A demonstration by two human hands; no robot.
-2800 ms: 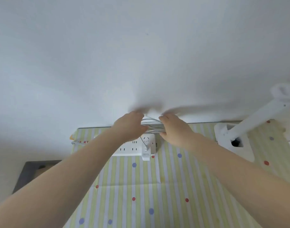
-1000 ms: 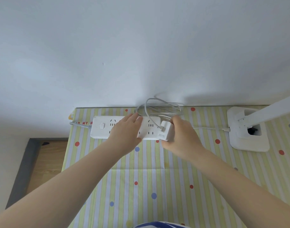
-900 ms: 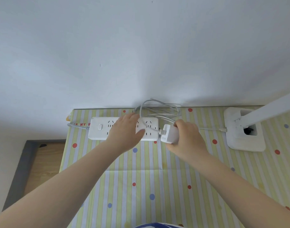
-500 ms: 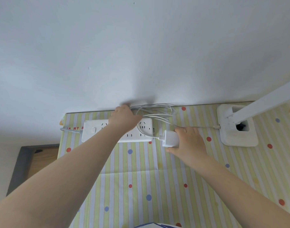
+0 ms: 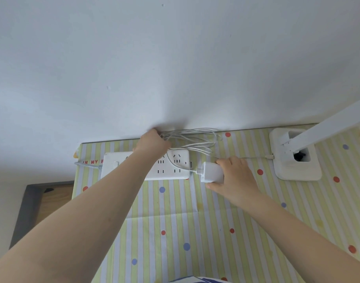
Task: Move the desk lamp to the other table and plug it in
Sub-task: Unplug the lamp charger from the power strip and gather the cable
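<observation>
A white desk lamp (image 5: 297,160) stands at the table's back right, its arm slanting up out of frame. Its thin white cable (image 5: 193,139) lies in loose coils against the wall and runs to a white power adapter (image 5: 210,173). My right hand (image 5: 234,176) holds the adapter just right of the white power strip (image 5: 171,166); the adapter sits on the cloth, off the sockets. My left hand (image 5: 152,142) reaches over the strip and is closed on the left end of the cable coils at the wall.
The table carries a yellow-striped cloth with coloured dots (image 5: 175,231). A white wall rises right behind the table. The strip's grey cord (image 5: 87,165) leaves over the left edge. Left of the table a wooden floor with a dark frame (image 5: 38,203) shows below.
My left hand moved from the top of the power strip back to the cable coils at the wall. My right hand slid the adapter slightly right and down, away from the strip.
</observation>
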